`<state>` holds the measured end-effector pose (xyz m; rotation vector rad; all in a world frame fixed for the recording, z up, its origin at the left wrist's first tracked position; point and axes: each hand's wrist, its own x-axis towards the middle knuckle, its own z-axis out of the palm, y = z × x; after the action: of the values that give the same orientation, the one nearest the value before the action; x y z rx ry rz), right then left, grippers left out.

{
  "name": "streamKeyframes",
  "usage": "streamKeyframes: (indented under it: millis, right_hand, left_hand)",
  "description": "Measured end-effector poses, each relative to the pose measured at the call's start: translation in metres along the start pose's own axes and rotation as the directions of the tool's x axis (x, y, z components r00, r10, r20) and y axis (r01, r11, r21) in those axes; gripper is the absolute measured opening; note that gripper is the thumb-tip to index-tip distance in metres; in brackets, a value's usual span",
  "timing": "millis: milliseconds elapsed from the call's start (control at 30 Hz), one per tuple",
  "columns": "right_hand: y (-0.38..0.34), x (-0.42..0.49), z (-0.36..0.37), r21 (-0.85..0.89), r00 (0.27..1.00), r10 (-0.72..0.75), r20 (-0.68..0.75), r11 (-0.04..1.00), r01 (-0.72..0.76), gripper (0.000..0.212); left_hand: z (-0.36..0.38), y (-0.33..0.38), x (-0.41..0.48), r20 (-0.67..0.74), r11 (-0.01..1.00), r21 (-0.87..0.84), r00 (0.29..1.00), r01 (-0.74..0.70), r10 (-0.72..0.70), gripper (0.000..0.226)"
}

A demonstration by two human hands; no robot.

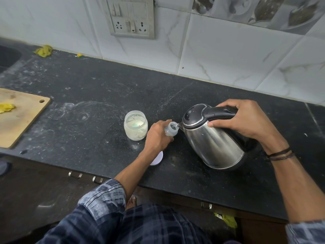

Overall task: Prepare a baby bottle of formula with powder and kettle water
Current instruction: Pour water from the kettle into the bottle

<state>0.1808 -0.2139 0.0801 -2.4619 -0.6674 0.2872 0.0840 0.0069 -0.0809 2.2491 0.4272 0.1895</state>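
Lower centre: one white lid on counter, half hidden under left forearm. Centre: left hand curled round one small clear bottle, between jar and kettle, lower body hidden by fingers. Right of centre: one steel kettle, tilted, spout at bottle mouth, handle gripped by right hand. One open jar, pale powder inside. Left edge: one wooden board, cut off.

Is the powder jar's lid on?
No, the jar stands open-topped on the counter, with nothing covering its mouth.
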Motion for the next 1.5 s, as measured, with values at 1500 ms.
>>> streamKeyframes:
  millis: [1500]
  right_hand:
    - [-0.0025,0.0053,0.0006,-0.012,0.999,-0.024,0.027,1.0,0.024,0.042]
  left_hand:
    - [-0.0001,-0.0008,-0.0004,-0.005,1.0,0.017,1.0,0.02,-0.02,0.051]
